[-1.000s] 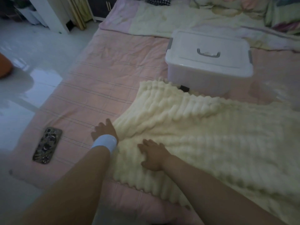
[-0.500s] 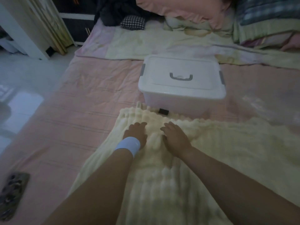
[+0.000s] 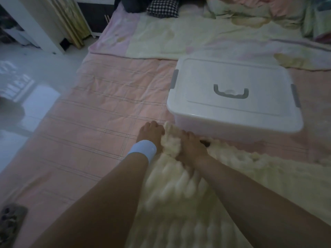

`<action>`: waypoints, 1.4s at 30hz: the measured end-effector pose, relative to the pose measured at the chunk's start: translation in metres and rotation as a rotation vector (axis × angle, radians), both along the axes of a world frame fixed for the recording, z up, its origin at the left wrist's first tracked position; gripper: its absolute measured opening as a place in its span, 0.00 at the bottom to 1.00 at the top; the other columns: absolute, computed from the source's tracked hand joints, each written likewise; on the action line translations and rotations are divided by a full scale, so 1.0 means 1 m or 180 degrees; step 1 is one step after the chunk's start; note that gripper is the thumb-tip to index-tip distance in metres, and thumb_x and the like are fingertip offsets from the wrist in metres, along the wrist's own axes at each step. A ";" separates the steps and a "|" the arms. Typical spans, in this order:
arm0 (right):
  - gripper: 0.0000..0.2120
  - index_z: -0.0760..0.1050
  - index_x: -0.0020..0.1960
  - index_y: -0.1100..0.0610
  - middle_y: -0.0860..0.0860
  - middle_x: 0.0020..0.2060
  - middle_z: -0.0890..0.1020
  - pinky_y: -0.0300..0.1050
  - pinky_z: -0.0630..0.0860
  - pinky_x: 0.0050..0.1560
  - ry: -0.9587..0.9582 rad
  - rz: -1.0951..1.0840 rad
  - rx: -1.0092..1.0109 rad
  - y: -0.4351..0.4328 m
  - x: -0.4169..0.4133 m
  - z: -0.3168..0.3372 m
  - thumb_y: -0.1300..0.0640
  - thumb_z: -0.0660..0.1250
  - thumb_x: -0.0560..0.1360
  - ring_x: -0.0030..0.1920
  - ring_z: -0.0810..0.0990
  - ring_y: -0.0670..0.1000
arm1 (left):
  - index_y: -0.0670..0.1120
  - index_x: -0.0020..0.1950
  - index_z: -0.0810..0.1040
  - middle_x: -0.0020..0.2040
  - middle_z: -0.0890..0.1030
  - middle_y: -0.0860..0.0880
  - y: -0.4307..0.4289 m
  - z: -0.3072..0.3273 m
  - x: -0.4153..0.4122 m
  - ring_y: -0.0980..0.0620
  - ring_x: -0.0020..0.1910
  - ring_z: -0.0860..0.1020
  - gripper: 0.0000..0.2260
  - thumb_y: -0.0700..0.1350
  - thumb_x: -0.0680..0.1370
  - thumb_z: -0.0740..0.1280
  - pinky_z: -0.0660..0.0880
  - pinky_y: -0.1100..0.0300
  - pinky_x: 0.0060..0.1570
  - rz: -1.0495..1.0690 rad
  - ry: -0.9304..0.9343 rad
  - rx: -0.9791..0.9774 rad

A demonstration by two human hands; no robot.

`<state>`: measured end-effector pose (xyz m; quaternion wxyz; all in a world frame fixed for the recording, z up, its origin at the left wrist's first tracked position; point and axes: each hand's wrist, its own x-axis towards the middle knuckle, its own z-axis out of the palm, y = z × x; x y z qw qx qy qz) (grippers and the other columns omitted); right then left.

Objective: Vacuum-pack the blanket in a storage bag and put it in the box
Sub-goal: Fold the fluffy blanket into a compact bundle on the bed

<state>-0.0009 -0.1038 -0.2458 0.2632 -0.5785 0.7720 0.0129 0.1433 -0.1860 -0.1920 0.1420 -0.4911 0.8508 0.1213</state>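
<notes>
**Blanket corner gathered at the foot of the closed box**

Nearest the camera, the cream ribbed blanket (image 3: 179, 203) is lying spread over the pink bedspread (image 3: 98, 122), running from the lower edge of the view up to the box. A patterned phone (image 3: 10, 224) is lying flat on the bedspread at the lower left, well apart from the blanket.

Both forearms are reaching forward over the blanket. The left hand (image 3: 151, 135), which is wearing a pale wristband (image 3: 142, 149), is sitting at the blanket's far left corner with its fingers curled down over the edge. The right hand (image 3: 190, 145) is lying just beside it, its fingers curled into the pile. A tuft of blanket is standing bunched between the two hands, and both are gripping it.

A small dark item (image 3: 206, 143) is showing just past the right hand; what it is cannot be told.

Immediately beyond the hands, the white storage box (image 3: 232, 97) is sitting on the bedspread with its lid on, grey handle lying flat, grey latches at both ends. The blanket corner is touching the box's near wall.

Farther back, pale bedding (image 3: 179, 38) and a checked cushion (image 3: 163, 7) are lying at the bed's far end. A glossy floor (image 3: 26, 77) is running along the left.
</notes>
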 end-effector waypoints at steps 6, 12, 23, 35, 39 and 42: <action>0.31 0.69 0.74 0.54 0.54 0.64 0.79 0.51 0.76 0.59 -0.0183 0.0469 0.0010 0.003 -0.010 0.006 0.48 0.71 0.73 0.66 0.76 0.58 | 0.60 0.77 0.36 0.79 0.55 0.48 -0.010 -0.011 -0.019 0.39 0.72 0.64 0.56 0.48 0.65 0.76 0.65 0.45 0.68 -0.0344 -0.0590 0.1099; 0.18 0.77 0.60 0.55 0.52 0.54 0.81 0.48 0.75 0.45 -0.0140 0.0917 -0.1413 -0.019 0.013 0.033 0.54 0.72 0.72 0.54 0.79 0.58 | 0.60 0.72 0.66 0.72 0.70 0.52 -0.039 0.029 0.017 0.48 0.71 0.67 0.24 0.58 0.75 0.60 0.56 0.49 0.71 0.0145 -0.1047 0.0264; 0.15 0.75 0.55 0.57 0.59 0.51 0.77 0.54 0.74 0.42 0.1002 0.1104 -0.1261 0.054 0.005 0.019 0.55 0.59 0.72 0.48 0.78 0.61 | 0.57 0.71 0.65 0.72 0.63 0.50 0.031 -0.001 0.021 0.44 0.70 0.64 0.21 0.47 0.78 0.60 0.66 0.49 0.63 -0.0470 0.0141 0.0252; 0.22 0.78 0.63 0.57 0.58 0.63 0.78 0.58 0.75 0.59 -0.0259 0.0491 -0.0766 0.141 -0.115 0.055 0.58 0.61 0.70 0.60 0.78 0.63 | 0.54 0.70 0.67 0.69 0.66 0.47 0.098 0.035 -0.098 0.44 0.68 0.67 0.17 0.47 0.81 0.57 0.67 0.50 0.63 -0.0227 -0.0352 0.0598; 0.20 0.82 0.55 0.56 0.58 0.56 0.82 0.58 0.78 0.53 0.0290 0.0012 -0.1181 0.217 -0.205 0.081 0.61 0.64 0.64 0.54 0.82 0.63 | 0.56 0.67 0.70 0.68 0.69 0.49 0.154 0.048 -0.188 0.46 0.65 0.72 0.16 0.45 0.81 0.58 0.69 0.53 0.64 -0.0657 0.0351 0.0986; 0.24 0.77 0.64 0.54 0.59 0.66 0.76 0.63 0.69 0.64 0.0905 -0.0754 -0.1048 0.273 -0.274 0.098 0.60 0.64 0.68 0.67 0.74 0.62 | 0.56 0.69 0.68 0.68 0.70 0.50 0.202 0.055 -0.258 0.48 0.66 0.72 0.18 0.45 0.79 0.60 0.69 0.53 0.65 -0.0992 0.0584 0.1027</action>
